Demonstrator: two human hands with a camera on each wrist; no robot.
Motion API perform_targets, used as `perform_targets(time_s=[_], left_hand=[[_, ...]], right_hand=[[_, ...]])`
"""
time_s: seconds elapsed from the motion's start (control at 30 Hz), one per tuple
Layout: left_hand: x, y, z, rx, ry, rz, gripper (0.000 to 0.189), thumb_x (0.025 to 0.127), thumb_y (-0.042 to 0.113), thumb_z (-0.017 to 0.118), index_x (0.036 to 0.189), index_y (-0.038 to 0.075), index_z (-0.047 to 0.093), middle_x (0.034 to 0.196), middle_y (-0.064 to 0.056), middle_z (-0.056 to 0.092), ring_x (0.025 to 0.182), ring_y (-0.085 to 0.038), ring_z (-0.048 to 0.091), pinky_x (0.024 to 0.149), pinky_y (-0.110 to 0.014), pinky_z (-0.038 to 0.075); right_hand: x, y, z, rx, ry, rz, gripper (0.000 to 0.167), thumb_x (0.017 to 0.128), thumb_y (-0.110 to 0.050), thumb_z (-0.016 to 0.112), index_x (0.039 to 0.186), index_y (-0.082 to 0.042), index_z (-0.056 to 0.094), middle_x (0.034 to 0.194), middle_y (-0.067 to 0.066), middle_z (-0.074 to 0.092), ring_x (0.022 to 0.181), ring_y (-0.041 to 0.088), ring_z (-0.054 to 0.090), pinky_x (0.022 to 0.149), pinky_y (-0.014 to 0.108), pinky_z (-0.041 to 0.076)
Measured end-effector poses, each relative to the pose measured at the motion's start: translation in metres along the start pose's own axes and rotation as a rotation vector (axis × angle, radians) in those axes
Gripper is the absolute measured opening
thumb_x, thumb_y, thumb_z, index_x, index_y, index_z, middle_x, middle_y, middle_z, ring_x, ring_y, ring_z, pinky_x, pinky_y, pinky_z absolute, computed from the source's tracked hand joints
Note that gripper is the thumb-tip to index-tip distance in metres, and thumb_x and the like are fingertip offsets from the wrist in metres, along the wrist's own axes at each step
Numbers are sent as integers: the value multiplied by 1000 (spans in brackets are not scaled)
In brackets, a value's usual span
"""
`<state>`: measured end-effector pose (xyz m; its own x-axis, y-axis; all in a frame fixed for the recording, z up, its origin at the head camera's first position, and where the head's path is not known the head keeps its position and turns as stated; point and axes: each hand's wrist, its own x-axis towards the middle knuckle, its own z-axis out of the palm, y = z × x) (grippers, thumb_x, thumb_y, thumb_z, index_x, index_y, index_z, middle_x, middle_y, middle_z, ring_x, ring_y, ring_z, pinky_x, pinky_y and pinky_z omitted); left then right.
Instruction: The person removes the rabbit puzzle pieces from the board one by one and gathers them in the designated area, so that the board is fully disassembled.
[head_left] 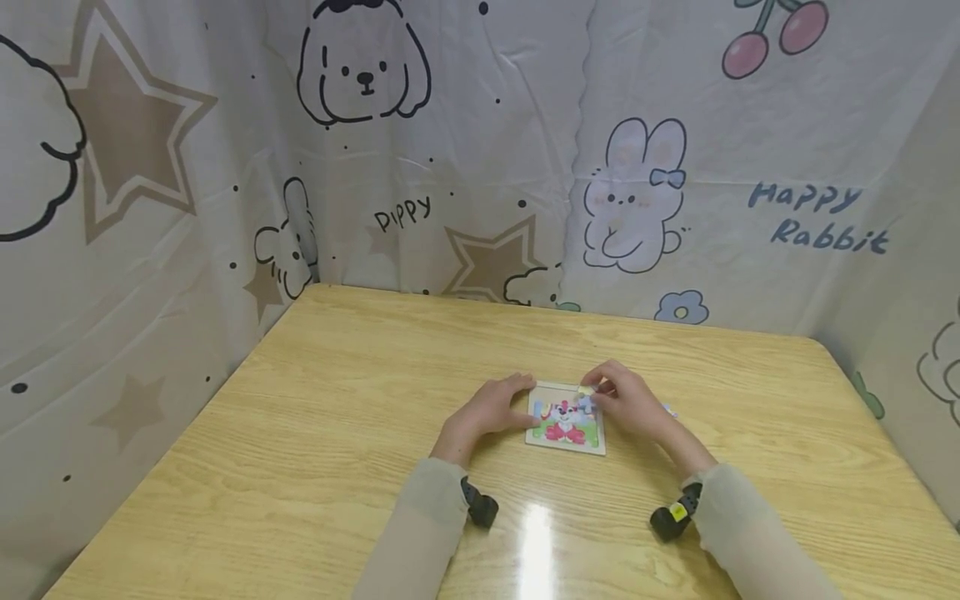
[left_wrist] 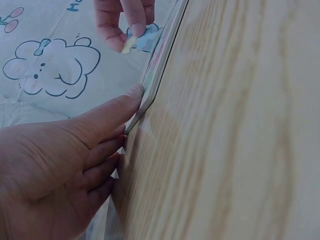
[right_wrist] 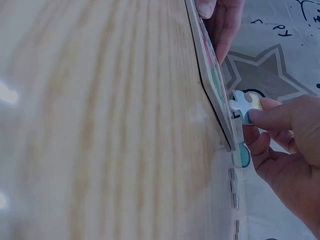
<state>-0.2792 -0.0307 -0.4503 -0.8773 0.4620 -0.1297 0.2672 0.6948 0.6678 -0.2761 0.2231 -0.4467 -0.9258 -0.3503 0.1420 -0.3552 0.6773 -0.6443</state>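
A small jigsaw puzzle board (head_left: pixel 553 395) lies on the table, its lower part filled with a pink-and-white cartoon animal picture (head_left: pixel 564 427). My left hand (head_left: pixel 491 407) rests at the board's left side, thumb (left_wrist: pixel 127 100) laid over the edge and the other fingers alongside it. Between thumb and fingertips, my right hand (head_left: pixel 628 405) pinches a puzzle piece (right_wrist: pixel 242 103), light blue with a pale yellow part. That piece is tilted up over the board's upper right area, where bare wood shows beside it.
Several loose puzzle pieces (right_wrist: pixel 233 187) lie on the table to the right of the board, partly behind the right hand in the head view. A printed curtain (head_left: pixel 480 167) hangs behind the wooden table (head_left: pixel 315 433). Both wrists wear small black cameras (head_left: pixel 480 504).
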Motion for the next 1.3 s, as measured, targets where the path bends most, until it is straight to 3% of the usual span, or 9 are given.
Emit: perform_targets(time_s=[0.43,0.6,0.83,1.13,1.3], left_hand=[[0,0,1,8,8,19,72,87,32,74,149,14,43,159,-4,36,150,-25,28,125,-41,25],[0,0,1,7,4,19,72,86,32,75,148,14,43,159,-4,36,151,-25,28,126,-40,25],[1,-1,1,3,9,20,71,86,32,75,148,14,44,159,-5,36,150,-26,29,125,-42,26],[0,0,0,11,7,20,72,86,33,75,148,13,44,159,-6,36,150,-27,28,125,-42,26],[0,-1,1,10,12,19,72,86,33,75,148,13,44,159,-6,36,150,-26,28,125,-41,26]], right_hand=[[-24,22,-20,-26,63,68,19,92,3,59,109,-4,65,113,15,62,103,31,62,88,40,54],[-35,31,-30,-55,87,86,19,92,3,59,109,-3,65,113,16,62,101,30,63,84,31,54],[-48,40,-42,-75,114,118,19,92,2,60,110,-3,64,116,19,61,102,33,62,87,46,54],[-59,53,-53,-112,146,129,19,90,5,61,109,-1,64,114,20,61,101,36,64,86,46,56],[-65,60,-59,-123,147,145,20,90,5,62,108,-1,64,114,20,61,101,36,64,83,35,56]])
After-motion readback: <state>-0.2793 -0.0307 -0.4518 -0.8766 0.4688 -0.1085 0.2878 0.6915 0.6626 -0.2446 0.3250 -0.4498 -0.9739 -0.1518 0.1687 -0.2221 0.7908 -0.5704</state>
